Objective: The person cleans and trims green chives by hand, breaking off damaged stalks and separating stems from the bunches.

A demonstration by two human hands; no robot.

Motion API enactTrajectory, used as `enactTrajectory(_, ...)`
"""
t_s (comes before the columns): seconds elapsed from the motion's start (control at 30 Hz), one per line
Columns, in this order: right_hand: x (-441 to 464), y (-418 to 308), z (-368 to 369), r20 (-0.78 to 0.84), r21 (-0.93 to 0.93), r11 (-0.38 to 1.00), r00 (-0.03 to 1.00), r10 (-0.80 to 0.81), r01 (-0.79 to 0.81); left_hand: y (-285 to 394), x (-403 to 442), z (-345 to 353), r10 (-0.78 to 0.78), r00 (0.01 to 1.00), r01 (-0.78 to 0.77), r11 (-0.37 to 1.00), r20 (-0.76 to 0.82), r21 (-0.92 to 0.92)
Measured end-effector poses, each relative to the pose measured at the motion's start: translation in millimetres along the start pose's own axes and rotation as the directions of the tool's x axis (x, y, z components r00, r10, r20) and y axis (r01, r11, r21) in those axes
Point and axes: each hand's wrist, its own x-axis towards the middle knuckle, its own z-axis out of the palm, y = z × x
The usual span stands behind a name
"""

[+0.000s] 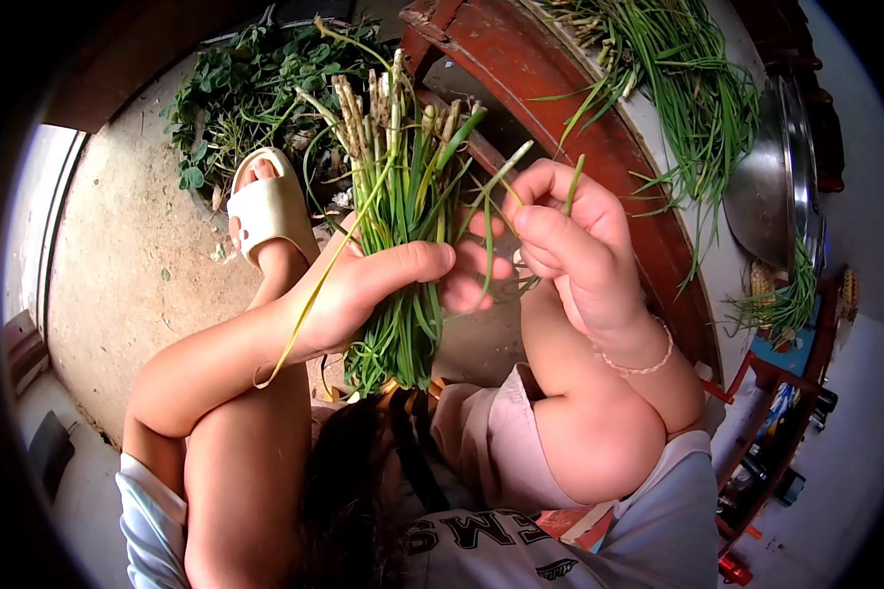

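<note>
My left hand (383, 280) is wrapped round a thick bunch of long green stalks (398, 196), held upright above my lap with the pale root ends at the top. Its thumb lies across the front of the bunch, and its fingertips show on the right side. One long yellowish blade hangs over my left wrist. Just right of the bunch, my right hand (575, 236) pinches a thin green stalk (519, 157) between thumb and fingers. A bracelet circles my right wrist.
A heap of similar green stalks (692, 88) lies on the red-edged table (648, 177) at upper right, beside a metal bowl (771, 187). Leafy greens (231, 108) fill the upper left floor area, behind my slippered foot. Corn cobs (761, 280) lie at right.
</note>
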Motion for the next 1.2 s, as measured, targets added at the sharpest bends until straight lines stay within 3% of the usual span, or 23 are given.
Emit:
enactTrajectory(0.13,0,-1,0,-0.011,-0.072,0.997,1.000,-0.005,0.004,5,-1,3,0.002,0.999,0.001,0.995,-0.036,0.103)
enactTrajectory(0.33,2,-3,-6,-0.034,0.016,0.998,0.998,0.056,-0.055,4,-4,3,-0.033,0.994,0.045,0.992,-0.104,0.121)
enactTrajectory(0.47,3,-7,-12,-0.141,0.068,0.998,0.990,0.009,0.001,6,-5,3,-0.047,0.994,0.061,0.987,-0.097,0.146)
enactTrajectory(0.57,5,-14,-16,-0.291,0.092,0.985,0.950,-0.116,0.148,6,-5,1,-0.063,0.994,0.076,0.985,-0.090,0.153)
enactTrajectory(0.67,3,-20,-29,-0.401,-0.002,0.978,0.896,-0.192,0.209,5,-6,2,-0.081,0.992,0.091,0.991,-0.094,0.098)
enactTrajectory(0.7,2,-19,-28,-0.402,-0.002,0.978,0.895,-0.193,0.210,5,-6,2,-0.082,0.992,0.091,0.991,-0.094,0.098)
enactTrajectory(0.77,1,-12,-23,-0.307,-0.310,0.939,0.919,-0.247,0.149,6,-6,3,-0.090,0.994,0.095,0.992,-0.061,0.081)
enactTrajectory(0.87,-1,-7,-9,-0.126,-0.155,0.987,0.989,-0.072,0.052,8,-6,3,-0.103,0.994,0.108,0.984,-0.036,0.145)
enactTrajectory(0.93,2,5,-2,0.003,-0.104,0.987,0.992,-0.124,0.124,7,-6,3,-0.105,0.994,0.109,0.979,-0.036,0.174)
enactTrajectory(1.0,3,7,1,-0.003,-0.096,0.988,0.992,-0.125,0.124,7,-6,3,-0.108,0.994,0.113,0.973,-0.037,0.202)
enactTrajectory(1.07,5,9,-5,0.000,-0.300,0.939,0.984,-0.177,0.169,9,-5,4,-0.141,0.990,0.139,0.972,-0.005,0.192)
enactTrajectory(1.13,5,9,-3,-0.034,-0.247,0.951,0.979,-0.199,0.184,6,-2,14,-0.063,0.994,0.077,0.985,-0.094,0.156)
enactTrajectory(1.2,6,8,-2,-0.028,-0.178,0.936,0.949,-0.313,0.303,5,0,12,0.013,0.983,0.005,0.995,-0.181,0.098)
